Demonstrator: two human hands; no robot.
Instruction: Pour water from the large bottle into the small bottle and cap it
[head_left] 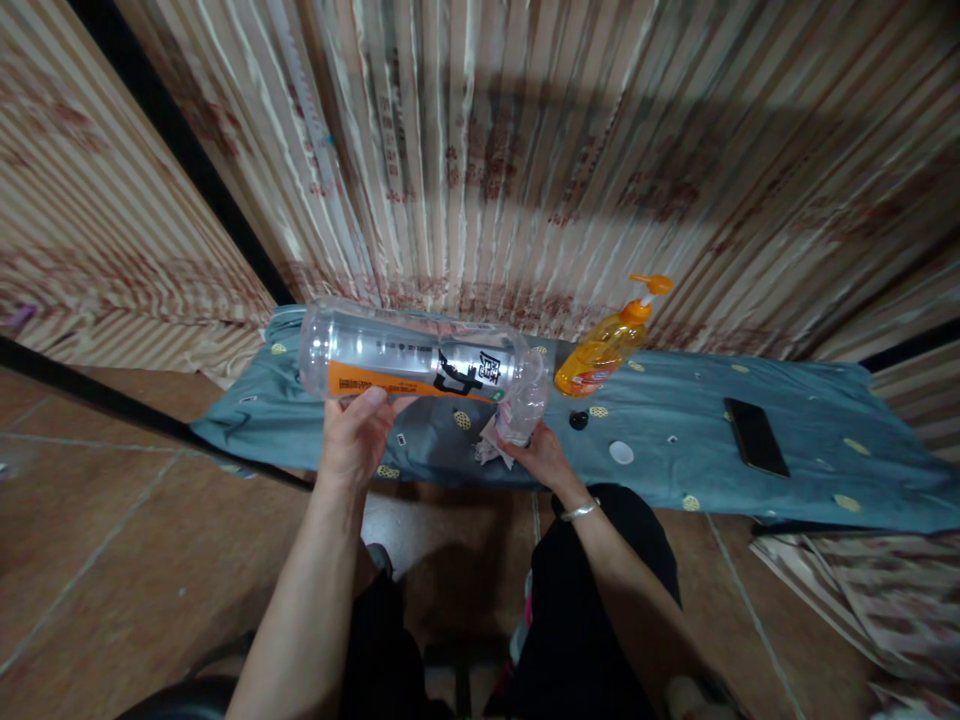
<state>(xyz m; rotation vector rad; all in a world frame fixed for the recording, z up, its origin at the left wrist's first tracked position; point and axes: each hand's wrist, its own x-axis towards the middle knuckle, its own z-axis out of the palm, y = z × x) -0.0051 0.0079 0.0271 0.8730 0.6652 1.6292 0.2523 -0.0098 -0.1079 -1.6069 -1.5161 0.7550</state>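
Observation:
My left hand [356, 435] is closed around the underside of a large clear plastic bottle [405, 350] with a silver and orange label. The bottle lies nearly level, its base to the left and its narrower end to the right. At that end, my right hand [544, 458] grips a smaller clear plastic bottle [517, 415], held at a slant. The two bottles overlap there, and I cannot tell whether their mouths touch. A crumpled pale tissue [491, 445] shows just left of my right hand.
A cloth-covered bench [675, 480] spans the view. On it are an orange pump bottle [602, 352] of yellow liquid, a black cap [578, 420], a white cap [621, 453] and a phone [756, 437]. Behind hangs a striped curtain [480, 150]; a dark pole [187, 160] stands left.

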